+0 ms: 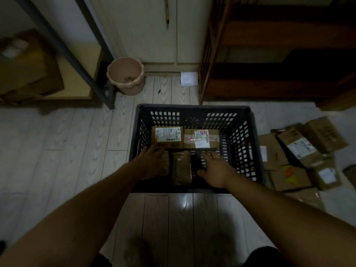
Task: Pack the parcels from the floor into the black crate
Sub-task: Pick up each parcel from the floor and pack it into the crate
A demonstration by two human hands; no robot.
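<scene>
- Two bare arms reach down into the crate [192, 107], which stands on the floor [57, 141] straight ahead, its long side running left to right.
- Against its far wall two parcels lie flat, side by side and touching: the labelled parcel [167, 137] on the left and the taped parcel [201, 138] on the right. Both have their long axes across the crate and their labels facing up.
- In the near half lies the wrapped parcel [181, 167], brown and narrow, with its long axis pointing from near to far, at right angles to the two behind it.
- The left grip [154, 164] lies palm down just left of the wrapped parcel, fingers stretched forward and loose, their tips at the near edge of the labelled parcel. It covers a brown parcel [167, 161] of which only a strip shows; it clasps nothing that I can see.
- The right grip [215, 170] hangs just right of the wrapped parcel, fingers spread and relaxed, holding nothing. Its thumb points toward a dark item [193, 164] wedged beside the wrapped parcel; what that is cannot be made out in the dim light.
- So the wrapped parcel sits between the two grips, touched by neither as far as can be seen.
- On the floor right of the crate, a pile [289, 160] of cardboard parcels lies at mixed angles, overlapping.
- Beyond the crate stand a pink bin [125, 76], a white sheet [189, 78] and a dark wooden shelf [269, 54].
</scene>
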